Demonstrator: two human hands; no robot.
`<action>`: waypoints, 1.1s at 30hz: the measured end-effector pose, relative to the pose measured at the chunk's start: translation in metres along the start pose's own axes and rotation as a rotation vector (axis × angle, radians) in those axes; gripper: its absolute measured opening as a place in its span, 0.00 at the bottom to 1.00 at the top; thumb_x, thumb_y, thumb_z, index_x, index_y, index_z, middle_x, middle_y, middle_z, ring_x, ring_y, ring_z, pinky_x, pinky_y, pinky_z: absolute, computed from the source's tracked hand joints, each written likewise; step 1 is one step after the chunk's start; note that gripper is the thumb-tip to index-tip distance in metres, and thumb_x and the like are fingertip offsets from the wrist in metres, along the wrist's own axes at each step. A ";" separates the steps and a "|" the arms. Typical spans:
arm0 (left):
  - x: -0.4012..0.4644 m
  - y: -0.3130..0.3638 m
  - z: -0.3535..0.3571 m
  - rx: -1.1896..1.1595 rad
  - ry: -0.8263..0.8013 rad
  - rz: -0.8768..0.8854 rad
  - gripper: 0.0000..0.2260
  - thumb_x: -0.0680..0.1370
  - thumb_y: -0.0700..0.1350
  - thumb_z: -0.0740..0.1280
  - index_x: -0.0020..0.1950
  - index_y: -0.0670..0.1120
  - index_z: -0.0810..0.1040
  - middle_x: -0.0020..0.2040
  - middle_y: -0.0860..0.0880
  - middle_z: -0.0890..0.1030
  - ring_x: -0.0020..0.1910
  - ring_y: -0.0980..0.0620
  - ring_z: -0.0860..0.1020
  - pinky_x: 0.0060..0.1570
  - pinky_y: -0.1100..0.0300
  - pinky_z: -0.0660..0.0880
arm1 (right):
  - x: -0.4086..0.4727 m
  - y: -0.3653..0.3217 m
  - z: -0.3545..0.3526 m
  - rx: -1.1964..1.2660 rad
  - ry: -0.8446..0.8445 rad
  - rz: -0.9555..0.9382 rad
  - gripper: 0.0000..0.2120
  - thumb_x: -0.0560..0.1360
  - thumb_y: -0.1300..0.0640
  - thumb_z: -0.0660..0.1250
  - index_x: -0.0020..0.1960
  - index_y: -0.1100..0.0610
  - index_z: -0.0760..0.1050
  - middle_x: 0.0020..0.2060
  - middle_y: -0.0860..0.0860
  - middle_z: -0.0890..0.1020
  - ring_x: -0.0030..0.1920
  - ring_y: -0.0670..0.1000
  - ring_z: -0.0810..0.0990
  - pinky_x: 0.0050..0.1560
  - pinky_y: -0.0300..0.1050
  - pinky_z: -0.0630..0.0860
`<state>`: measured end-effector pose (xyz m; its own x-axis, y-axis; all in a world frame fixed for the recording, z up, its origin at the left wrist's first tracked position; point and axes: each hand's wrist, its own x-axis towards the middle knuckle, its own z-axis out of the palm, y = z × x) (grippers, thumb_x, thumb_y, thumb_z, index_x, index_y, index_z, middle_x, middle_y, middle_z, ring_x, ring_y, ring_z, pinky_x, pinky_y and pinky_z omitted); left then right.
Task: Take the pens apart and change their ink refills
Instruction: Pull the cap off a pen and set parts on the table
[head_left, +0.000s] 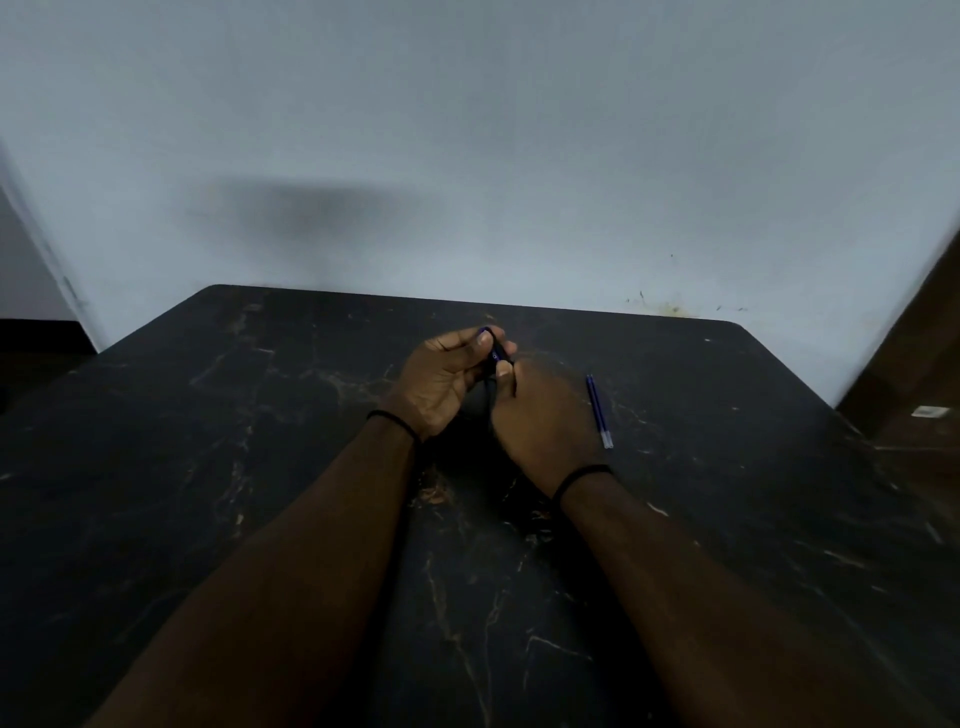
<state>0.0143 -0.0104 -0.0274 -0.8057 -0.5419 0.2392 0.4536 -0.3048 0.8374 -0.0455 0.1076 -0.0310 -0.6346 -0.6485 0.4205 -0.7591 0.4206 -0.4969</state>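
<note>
Wall (519, 130): pale grey-blue, fills the upper half of the view, a soft dark shadow on it above the table's far edge, a few small yellowish marks low on the right.

Table (260, 519): black top with thin tan veins, marble look, pushed against the wall, rounded far corners. Your two forearms come in from the bottom edge and meet near the middle of the top.

A brown wooden surface (914, 364) stands at the right edge of the view, beyond the table.

Your left hand (441, 379): palm turned toward you and to the right, fingers curled around the upper part of a dark pen (497, 356), thumb tip pressed onto its barrel. A thin black band (395, 421) sits on that wrist.

Your right hand (545, 421): back of the hand toward the camera, fingers curled round the pen's lower part, thumb lying against the barrel just below your left thumb. The two hands touch each other around the pen. A second black band (582, 475) circles this wrist.

The pen: held between both hands above the table's centre, roughly upright, tilted a little, a blue tip showing at its top end. Most of its length is hidden by your fingers; you cannot tell from here whether it is already apart.

Blue ink refill (599, 410): thin, lies flat on the table just to the right of your right hand, not touching it, clear end nearest you.
</note>
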 end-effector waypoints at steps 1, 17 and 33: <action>0.000 0.000 0.000 0.004 0.011 0.005 0.09 0.80 0.35 0.60 0.48 0.38 0.80 0.40 0.44 0.86 0.43 0.50 0.85 0.44 0.61 0.80 | 0.000 0.000 0.000 -0.002 -0.006 0.009 0.17 0.83 0.46 0.51 0.44 0.53 0.72 0.40 0.53 0.79 0.43 0.56 0.78 0.42 0.50 0.71; 0.010 0.015 -0.051 0.951 0.697 0.186 0.19 0.73 0.53 0.74 0.36 0.36 0.79 0.32 0.41 0.81 0.30 0.51 0.76 0.34 0.55 0.75 | -0.005 0.004 -0.009 -0.078 0.027 -0.011 0.25 0.83 0.39 0.48 0.42 0.55 0.72 0.39 0.52 0.80 0.43 0.55 0.80 0.44 0.50 0.75; 0.000 0.017 -0.034 1.439 0.695 0.179 0.18 0.78 0.52 0.66 0.30 0.44 0.72 0.29 0.47 0.72 0.31 0.49 0.73 0.31 0.60 0.66 | 0.006 0.014 0.001 0.071 0.163 0.018 0.14 0.84 0.47 0.52 0.44 0.52 0.67 0.35 0.47 0.72 0.32 0.47 0.70 0.34 0.45 0.67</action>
<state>0.0347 -0.0422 -0.0296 -0.2819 -0.8433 0.4575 -0.5219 0.5349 0.6644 -0.0602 0.1091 -0.0357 -0.6675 -0.5276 0.5255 -0.7388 0.3814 -0.5556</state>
